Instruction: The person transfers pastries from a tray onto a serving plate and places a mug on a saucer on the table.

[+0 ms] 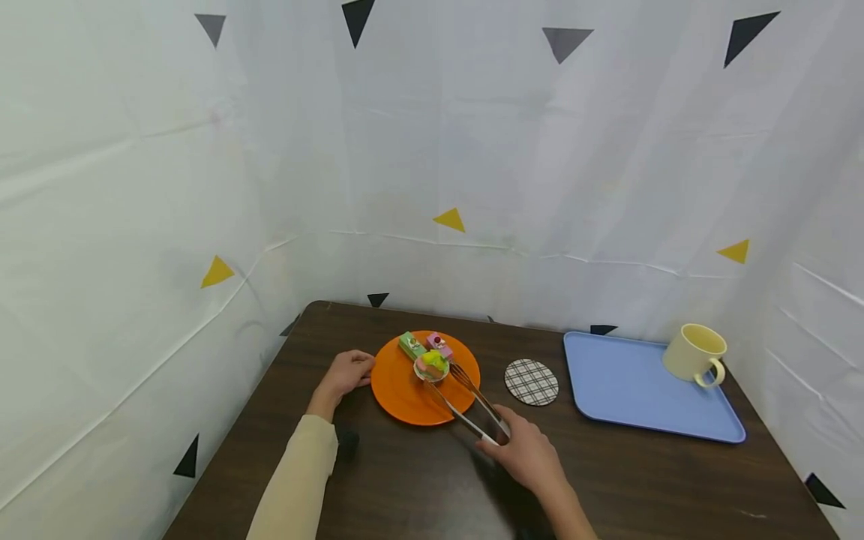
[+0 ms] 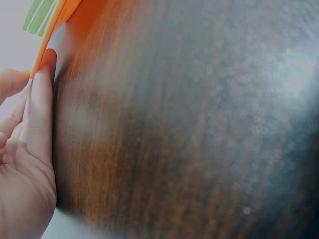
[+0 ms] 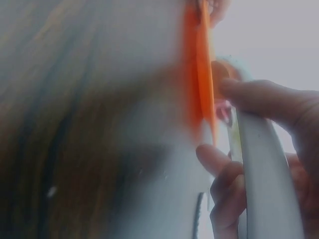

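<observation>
The right hand [image 1: 525, 452] grips one pair of silvery metal tongs [image 1: 464, 419], tips flanking one round yellow-topped tart [image 1: 432, 364]; lopsided squeezing could topple it. The left hand [image 1: 346, 373] pinches one round orange plate [image 1: 394, 390], beneath it, at nine o'clock. Beyond: one green oblong cake [image 1: 411, 346] at eleven, one pink cake [image 1: 439, 346] at one. Towards three: one checked coaster [image 1: 531, 382], one blue rectangular tray [image 1: 634, 397], one cream mug [image 1: 690, 355].

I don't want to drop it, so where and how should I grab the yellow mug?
Probably by the handle, coming from the near right: the mug stands upright, and that loop sticks out that way.
</observation>
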A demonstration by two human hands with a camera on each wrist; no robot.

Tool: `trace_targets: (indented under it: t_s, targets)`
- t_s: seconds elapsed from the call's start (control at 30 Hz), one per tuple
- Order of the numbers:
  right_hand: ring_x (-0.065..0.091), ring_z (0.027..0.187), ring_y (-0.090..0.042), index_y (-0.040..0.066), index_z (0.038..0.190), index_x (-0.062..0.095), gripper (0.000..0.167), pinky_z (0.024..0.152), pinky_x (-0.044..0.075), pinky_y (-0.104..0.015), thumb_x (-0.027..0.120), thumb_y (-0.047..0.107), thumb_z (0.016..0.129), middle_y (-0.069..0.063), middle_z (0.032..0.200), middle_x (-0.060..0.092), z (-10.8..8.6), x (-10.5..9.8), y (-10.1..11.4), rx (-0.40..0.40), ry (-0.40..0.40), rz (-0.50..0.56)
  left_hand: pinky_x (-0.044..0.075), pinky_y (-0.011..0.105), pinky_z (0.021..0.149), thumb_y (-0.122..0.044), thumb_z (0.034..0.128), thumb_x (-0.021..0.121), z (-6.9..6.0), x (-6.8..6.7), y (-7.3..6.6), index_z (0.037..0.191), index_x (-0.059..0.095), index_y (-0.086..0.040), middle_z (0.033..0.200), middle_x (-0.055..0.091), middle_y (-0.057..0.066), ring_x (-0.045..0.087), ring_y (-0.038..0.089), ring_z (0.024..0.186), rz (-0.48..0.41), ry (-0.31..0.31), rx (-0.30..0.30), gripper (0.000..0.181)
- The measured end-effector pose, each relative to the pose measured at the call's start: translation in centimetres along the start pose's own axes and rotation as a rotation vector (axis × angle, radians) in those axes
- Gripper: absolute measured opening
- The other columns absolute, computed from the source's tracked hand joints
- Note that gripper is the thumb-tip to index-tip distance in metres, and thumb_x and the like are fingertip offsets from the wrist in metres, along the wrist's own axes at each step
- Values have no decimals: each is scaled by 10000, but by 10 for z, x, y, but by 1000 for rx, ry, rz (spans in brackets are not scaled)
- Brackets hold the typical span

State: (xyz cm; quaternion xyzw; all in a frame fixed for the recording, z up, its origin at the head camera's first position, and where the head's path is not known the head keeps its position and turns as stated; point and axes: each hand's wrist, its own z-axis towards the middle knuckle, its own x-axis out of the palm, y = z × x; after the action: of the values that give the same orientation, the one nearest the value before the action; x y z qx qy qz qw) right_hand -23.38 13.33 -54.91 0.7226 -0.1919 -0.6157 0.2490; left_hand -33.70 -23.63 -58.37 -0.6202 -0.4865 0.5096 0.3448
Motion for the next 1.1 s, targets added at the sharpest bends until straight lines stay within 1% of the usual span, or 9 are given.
trace_targets:
  t_s: [0.27, 0.37, 0.5, 0.57, 0.63, 0.73, 0.87, 1.0, 1.1]
  targets:
    - [546, 689, -167, 158, 1500, 605, 756, 614, 414, -359, 894, 450, 865, 47, 817, 622, -8, -4, -12, 0, 17, 7, 623, 375, 1030, -231, 1129, 579, 3, 0, 0, 1377, 653, 8, 1364, 675, 202, 706, 277, 1178, 5, 1, -6, 352]
    - [555, 725, -173, 155, 1510, 601, 780, 648, 448, -390, 889, 482, 863, 33, 839, 631, -12, -7, -19, 2, 11, 17, 625, 371, 1026, -236, 1128, 583, 2, 1, 0, 1373, 659, -2, 1361, 675, 198, 707, 275, 1167, 6, -9, -12, 347]
    - [626, 931, -206, 141, 1529, 594, 813, 838, 565, -509, 880, 515, 866, 10, 1009, 702, -18, -13, -34, -9, 6, 59, 631, 356, 1010, -244, 1129, 582, 4, 1, 1, 1374, 663, -7, 1361, 675, 191, 710, 262, 1154, 8, -11, -16, 350]
    - [618, 1011, -224, 131, 1533, 590, 815, 924, 564, -546, 873, 518, 874, 2, 1028, 706, -20, -16, -42, -13, 15, 86, 631, 359, 1010, -248, 1130, 579, 5, 1, 2, 1379, 661, -8, 1364, 674, 192, 710, 260, 1157, 9, -6, -15, 356]
    - [603, 1053, -229, 120, 1532, 589, 811, 966, 556, -553, 868, 516, 881, 18, 1015, 697, -22, -20, -50, -17, 22, 110, 631, 354, 1009, -255, 1131, 579, 6, 0, 2, 1381, 662, -16, 1367, 673, 186, 708, 260, 1165, 7, -6, -20, 356]
    - [587, 1023, -223, 113, 1531, 589, 801, 964, 544, -520, 861, 510, 891, 34, 937, 677, -24, -27, -59, -12, 25, 128, 628, 357, 1016, -256, 1135, 571, 6, -1, 2, 1393, 651, -7, 1378, 667, 197, 703, 275, 1184, 6, 1, -14, 367]
    - [600, 1022, -210, 100, 1529, 588, 798, 949, 551, -495, 858, 503, 896, 3, 1054, 711, -26, -35, -71, -7, 16, 131, 621, 373, 1033, -250, 1138, 566, 4, -1, 0, 1398, 640, 11, 1388, 661, 215, 699, 291, 1194, 3, 3, -6, 376]
    - [600, 953, -194, 99, 1530, 583, 796, 831, 539, -408, 853, 505, 901, -45, 1156, 709, -27, -46, -87, 9, -4, 120, 613, 401, 1052, -241, 1137, 566, 1, 0, -1, 1394, 640, 15, 1393, 657, 224, 701, 297, 1195, -5, 2, -7, 370]
    - [586, 902, -195, 84, 1541, 565, 795, 769, 499, -356, 843, 489, 915, -84, 1147, 703, -32, -58, -99, 25, -22, 117, 617, 408, 1044, -239, 1138, 564, 1, 1, 0, 1393, 638, 22, 1397, 656, 232, 704, 301, 1197, -3, 4, 2, 372]
